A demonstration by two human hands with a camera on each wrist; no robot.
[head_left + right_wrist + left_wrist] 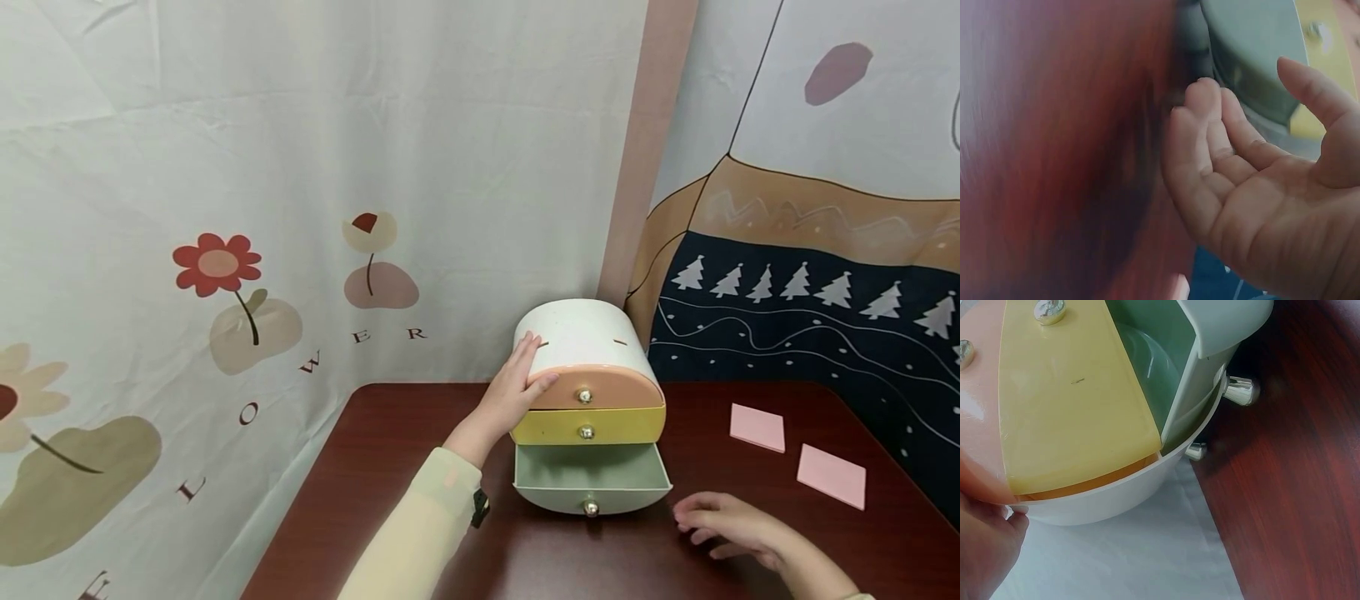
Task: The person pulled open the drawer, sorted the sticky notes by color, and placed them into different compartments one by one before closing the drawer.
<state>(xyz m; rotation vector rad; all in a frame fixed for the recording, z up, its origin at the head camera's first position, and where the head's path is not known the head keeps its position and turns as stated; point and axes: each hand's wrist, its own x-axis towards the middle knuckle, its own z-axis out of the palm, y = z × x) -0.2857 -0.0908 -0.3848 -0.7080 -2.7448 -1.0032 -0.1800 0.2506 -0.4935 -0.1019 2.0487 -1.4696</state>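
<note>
A small drawer cabinet [581, 325] with a rounded white top stands on the table. Its orange drawer [618, 387] and yellow drawer [630, 425] look closed, while the lowest, a green drawer [551, 497], is pulled out and nothing shows inside it. Against the cabinet's upper left side rests my left hand [517, 383], fingers along the white shell and thumb by the orange front. My right hand [727, 525] hovers right of the green drawer's front corner, holding nothing. In the right wrist view its fingers [1185, 162] are loosely bent, close to the green drawer [1260, 56].
Two pink square pads [757, 427] [831, 476] lie on the right of the dark red table [390, 467]. Behind it hang a pale flower-print curtain [480, 167] and a dark cloth with white trees [750, 333]. Round metal knobs [591, 507] stick out from the drawer fronts.
</note>
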